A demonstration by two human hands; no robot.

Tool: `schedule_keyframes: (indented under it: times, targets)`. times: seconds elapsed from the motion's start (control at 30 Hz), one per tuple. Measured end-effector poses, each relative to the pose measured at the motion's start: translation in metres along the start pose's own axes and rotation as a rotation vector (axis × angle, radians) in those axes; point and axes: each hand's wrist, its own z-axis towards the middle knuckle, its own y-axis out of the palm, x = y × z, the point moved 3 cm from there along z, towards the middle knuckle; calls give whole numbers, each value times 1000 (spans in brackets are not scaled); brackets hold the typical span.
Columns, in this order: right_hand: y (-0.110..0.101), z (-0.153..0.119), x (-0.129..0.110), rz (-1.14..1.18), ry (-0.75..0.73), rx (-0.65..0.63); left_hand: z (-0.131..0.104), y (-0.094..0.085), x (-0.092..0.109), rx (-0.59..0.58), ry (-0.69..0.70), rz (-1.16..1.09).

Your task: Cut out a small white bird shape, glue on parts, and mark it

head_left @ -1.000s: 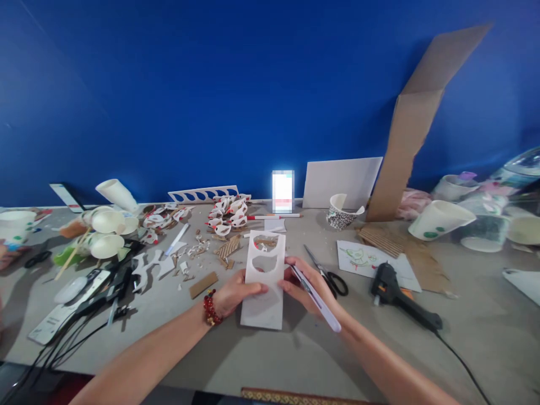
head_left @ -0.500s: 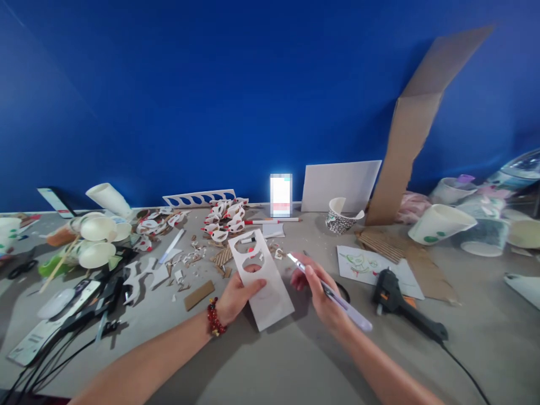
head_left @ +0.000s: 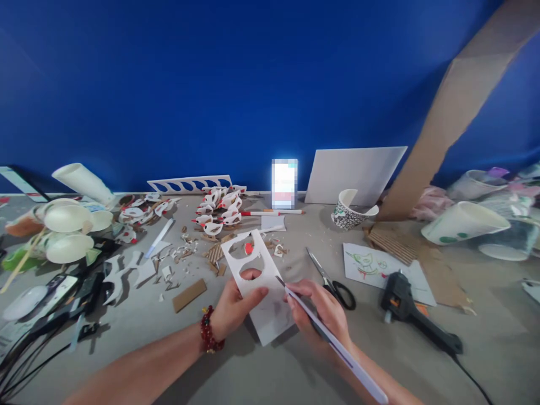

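Between the thumb and fingers of my left hand (head_left: 238, 301) is a white foam board piece (head_left: 274, 318) with two cut-out openings near its far end. My right hand (head_left: 323, 315) grips a pale purple utility knife (head_left: 337, 346) like a pen. Its blade tip is at the board's right side, below the openings; whether it has pierced the surface I cannot tell. Black-handled scissors (head_left: 343, 295) lie just beyond my right hand. Past the board sits a cluster of small white bird shapes (head_left: 217, 211) with red beaks.
A black glue gun (head_left: 403, 304) and a paper with a bird drawing (head_left: 383, 270) lie to the right. Foam scraps and a cardboard strip (head_left: 189, 295) are at the left. A patterned cut cup (head_left: 350, 214) stands near a leaning white board (head_left: 354, 175). Cables run along the left.
My right hand has brought the knife down and left onto the board, uncovering the scissors. The view has moved closer to the table.
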Motion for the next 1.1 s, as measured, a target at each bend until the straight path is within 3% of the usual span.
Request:
schedule_keyframes:
  times: [0.63, 0.9, 1.1]
  targets:
    - [1, 5, 3, 11, -66, -101, 0, -3, -1, -17, 17, 113]
    - [0, 3, 2, 34, -44, -81, 0, -3, -4, -43, -25, 82]
    - [0, 2, 2, 61, -77, -27, 1, -4, -4, -34, 17, 113]
